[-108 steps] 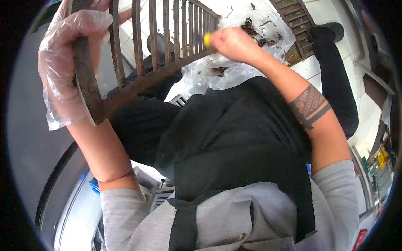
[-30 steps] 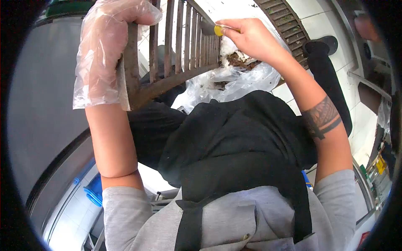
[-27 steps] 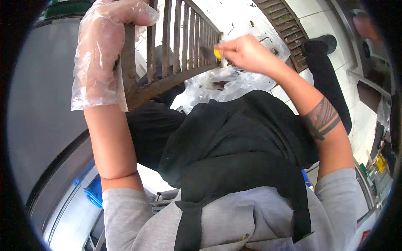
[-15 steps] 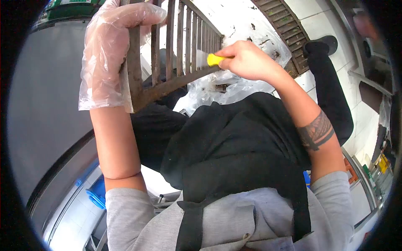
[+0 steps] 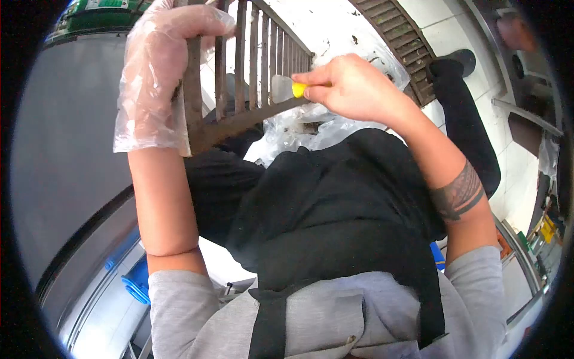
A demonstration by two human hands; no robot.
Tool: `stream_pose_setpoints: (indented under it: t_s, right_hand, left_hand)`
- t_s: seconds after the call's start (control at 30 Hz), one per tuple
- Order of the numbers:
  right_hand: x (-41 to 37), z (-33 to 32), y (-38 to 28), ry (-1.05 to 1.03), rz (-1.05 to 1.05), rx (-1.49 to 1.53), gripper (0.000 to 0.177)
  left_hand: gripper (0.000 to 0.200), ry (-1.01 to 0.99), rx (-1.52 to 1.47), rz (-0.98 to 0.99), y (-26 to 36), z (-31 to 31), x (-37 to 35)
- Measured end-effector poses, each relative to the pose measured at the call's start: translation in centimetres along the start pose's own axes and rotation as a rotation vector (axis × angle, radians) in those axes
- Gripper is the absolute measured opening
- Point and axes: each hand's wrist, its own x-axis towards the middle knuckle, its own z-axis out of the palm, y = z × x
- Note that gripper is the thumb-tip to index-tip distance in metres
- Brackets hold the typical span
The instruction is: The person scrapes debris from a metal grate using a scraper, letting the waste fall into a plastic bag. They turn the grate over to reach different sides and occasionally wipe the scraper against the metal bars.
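My left hand [image 5: 156,63], inside a loose clear plastic glove, grips the near end of a brown slatted grate [image 5: 230,127]. The grate is tilted up on its long side above my knee, with dirt on its bars. In my bare right hand [image 5: 359,90] is a scraper [image 5: 281,89] with a yellow handle and a wide pale blade. My thumb and fingers pinch the handle, and the blade overlaps the bars near the lower rail's far end. Beneath lies a crumpled clear plastic sheet [image 5: 284,133], strewn with dark bits of debris.
A second slatted grate [image 5: 399,35] lies on the white tiled floor at the upper right, beside my black shoe [image 5: 460,61]. A large grey panel [image 5: 72,149] stands close on my left. Green containers [image 5: 98,19] sit at the upper left.
My right hand and the scraper have shifted slightly left along the grate, and the blade, blurred before, now shows clearly. The left hand keeps its grip while the view shifts a little.
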Motion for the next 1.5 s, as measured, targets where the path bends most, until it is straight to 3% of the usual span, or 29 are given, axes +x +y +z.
stream_pose_setpoints:
  t_s: [0.1,0.13,0.17,0.23,0.27,0.3,0.37,0.43,0.47,0.5,0.57,0.6,0.63,0.7,0.73,0.77,0.83,0.87,0.9,0.97,1.0,1.03,1.07,1.13,1.17,1.27,1.37,1.47,1.5]
  right_hand:
    - [2.5,-0.9,0.2,0.016,0.128,-0.077,0.033]
    - [3.8,-0.4,1.0,0.186,0.017,-0.124,0.029]
    - [3.7,0.0,1.7,0.185,0.022,-0.128,0.029]
    - [3.4,-0.2,0.4,0.218,-0.091,-0.237,0.034]
    - [2.5,-0.3,-0.3,0.11,-0.003,-0.315,0.035]
    - [2.0,-1.0,-1.3,0.102,-0.007,-0.316,0.035]
    - [0.9,-2.4,-1.7,0.06,0.021,-0.184,0.037]
    - [0.4,-3.1,0.1,0.224,0.011,-0.268,0.041]
    - [0.4,-3.6,-0.1,0.171,0.069,-0.153,0.038]
    - [0.7,-4.4,-0.7,0.119,0.129,-0.039,0.035]
    - [2.3,-6.2,-2.2,0.044,0.167,-0.067,0.031]
    - [2.9,-6.7,-2.4,-0.034,0.218,-0.097,0.028]
    - [3.9,-6.8,-1.5,0.0,0.16,-0.093,0.033]
    - [6.0,-7.5,-0.2,0.031,-0.061,-0.194,0.031]
    - [6.9,-7.8,0.0,-0.005,-0.023,-0.194,0.029]
    - [7.1,-8.0,0.2,-0.008,-0.025,-0.197,0.029]
    - [6.9,-7.8,-0.9,-0.09,0.052,-0.218,0.029]
    - [6.0,-7.4,-1.8,-0.117,0.089,-0.232,0.026]
    - [6.3,-5.4,-0.6,-0.288,0.17,-0.366,0.028]
    - [4.6,-2.7,2.4,-0.137,-0.054,-0.363,0.023]
    - [4.6,-3.5,2.4,-0.075,-0.016,-0.223,0.023]
    - [5.4,-5.1,2.2,-0.1,0.155,-0.075,0.026]
    - [5.8,-6.7,1.4,-0.046,0.181,-0.046,0.024]
    - [5.8,-9.3,-0.5,-0.057,0.198,0.112,0.02]
    - [6.1,-10.0,-1.8,-0.092,0.364,0.043,0.022]
    - [6.2,-10.1,-1.8,-0.097,0.309,-0.038,0.023]
    - [6.7,-9.3,0.6,-0.013,0.366,0.165,0.022]
    - [6.2,-8.3,1.1,0.174,0.335,0.332,0.019]
    - [5.7,-7.6,0.7,0.297,0.324,0.349,0.017]
  left_hand:
    - [0.047,-0.21,0.395,0.064,-0.9,-3.7,1.3]
    - [0.031,-0.2,0.873,0.449,-1.3,-2.6,0.4]
    - [0.031,-0.202,0.866,0.449,-1.2,-2.1,0.2]
    - [0.022,-0.084,0.455,0.151,-1.0,-1.6,0.0]
    - [0.022,-0.077,0.452,0.143,-1.4,-1.5,-0.1]
    - [0.02,-0.08,0.397,0.264,-2.0,-1.4,0.0]
    - [0.019,-0.08,0.346,0.384,-2.1,-1.4,0.1]
    - [0.02,-0.102,0.342,0.212,-0.3,-1.3,0.3]
    - [0.022,-0.092,0.027,-0.037,1.4,-0.9,-0.3]
    - [0.025,-0.284,0.436,0.153,-1.6,-4.3,2.0]
    - [0.025,-0.189,0.041,0.025,-0.1,-2.3,1.0]
    - [0.019,-0.091,0.296,0.129,-1.1,-2.0,0.9]
    - [0.019,-0.086,0.294,0.132,-1.2,-2.5,1.4]
    - [0.012,-0.454,0.828,0.887,-0.9,-3.9,2.3]
    - [0.01,-0.324,0.56,0.233,-0.7,-3.4,2.2]
    - [0.01,-0.32,0.558,0.232,-0.8,-3.7,2.4]
    - [0.009,-0.469,0.802,0.779,-1.2,-4.7,3.0]
    - [0.009,-0.467,0.803,0.774,-2.3,-5.2,3.3]
    - [0.009,-0.408,0.628,0.717,-4.1,-5.5,3.7]
    - [0.009,-0.357,0.446,0.662,-3.3,-4.3,3.6]
    - [0.011,-0.213,0.339,0.212,-0.1,-2.1,2.8]
    - [0.013,-0.054,0.223,-0.247,1.3,-1.1,2.2]
    - [0.013,-0.038,0.224,-0.269,0.3,-2.1,2.3]
    - [0.016,-0.471,0.775,0.54,-1.5,-4.6,3.0]
    - [0.016,-0.474,0.78,0.547,-1.6,-4.4,2.9]
    - [0.018,-0.337,0.701,0.565,-1.8,-3.3,2.3]
    - [0.017,-0.261,0.547,0.381,-1.8,-3.1,2.2]
    - [0.015,-0.381,0.736,0.526,-1.5,-3.2,2.5]
    - [0.015,-0.329,0.546,0.366,-1.4,-3.0,2.4]
